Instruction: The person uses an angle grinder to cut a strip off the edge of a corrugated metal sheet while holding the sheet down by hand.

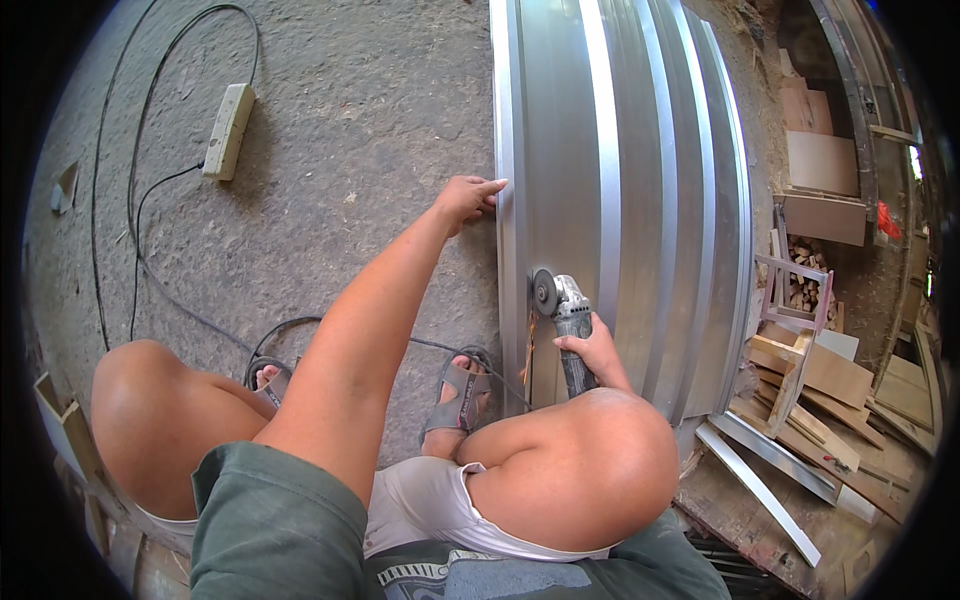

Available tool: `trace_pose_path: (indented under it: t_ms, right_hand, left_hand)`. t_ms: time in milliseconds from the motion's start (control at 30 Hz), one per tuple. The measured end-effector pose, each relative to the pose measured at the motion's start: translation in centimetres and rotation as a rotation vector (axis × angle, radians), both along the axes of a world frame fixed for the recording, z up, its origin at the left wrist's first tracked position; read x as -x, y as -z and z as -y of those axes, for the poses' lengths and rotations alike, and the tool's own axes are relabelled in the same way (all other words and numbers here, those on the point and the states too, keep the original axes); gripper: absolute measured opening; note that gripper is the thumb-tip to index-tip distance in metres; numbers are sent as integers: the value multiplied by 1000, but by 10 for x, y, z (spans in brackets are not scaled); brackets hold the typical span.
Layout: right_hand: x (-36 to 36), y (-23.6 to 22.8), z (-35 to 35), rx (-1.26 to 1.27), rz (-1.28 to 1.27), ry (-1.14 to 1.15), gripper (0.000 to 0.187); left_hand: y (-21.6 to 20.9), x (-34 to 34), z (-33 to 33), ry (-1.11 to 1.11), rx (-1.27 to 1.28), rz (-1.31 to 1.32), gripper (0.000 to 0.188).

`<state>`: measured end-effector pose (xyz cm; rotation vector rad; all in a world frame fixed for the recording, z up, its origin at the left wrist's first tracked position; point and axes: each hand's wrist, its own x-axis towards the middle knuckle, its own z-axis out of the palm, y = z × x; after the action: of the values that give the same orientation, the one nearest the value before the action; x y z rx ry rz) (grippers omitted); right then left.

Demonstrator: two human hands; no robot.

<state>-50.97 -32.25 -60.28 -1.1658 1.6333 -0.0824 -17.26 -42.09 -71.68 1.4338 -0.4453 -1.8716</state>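
Note:
My right hand [598,352] is wrapped round the body of an angle grinder [572,325], close to my right knee. The grinder's dark disc [544,292] meets a ribbed, silvery metal sheet [560,130] near its left edge. Orange sparks stream from the disc toward me, along a thin dark line in the metal. Farther up, my left hand [470,203] grips the sheet's left edge, its thumb and fingers at the rim. Some of its fingers are hidden beneath the edge.
A white power strip [229,132] lies on the rough concrete floor [330,90] at left. A black cable [190,318] runs across the floor past my sandalled feet. Wood scraps [815,390], a small wooden frame [795,300] and metal strips [765,495] lie at right.

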Motion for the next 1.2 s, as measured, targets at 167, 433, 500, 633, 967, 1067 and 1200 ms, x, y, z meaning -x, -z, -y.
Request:
trace_pose_path:
  t_ms: [167,433,500,633,967,1067,1200]
  right_hand:
    - [-2,1,1,10,-15,-20,58]
    - [0,11,-3,30,-58,-40,56]
    - [-2,10,-4,24,-55,-29,56]
    - [0,10,-4,50,-83,-34,55]
    - [-5,17,2,72,-60,-40,56]
    - [-9,15,5,54,-76,-40,55]
    - [-11,13,7,47,-43,-27,60]
  left_hand:
    - [-1,-1,-1,-7,2,-23,41]
    - [4,-2,0,-19,5,-44,41]
    - [6,-3,-1,-22,3,-51,41]
    - [2,-1,1,-10,10,-50,40]
    - [6,-5,-2,-11,10,-100,40]
    - [9,-6,-2,-12,18,-98,40]
    - [6,-5,-3,-14,22,-76,39]
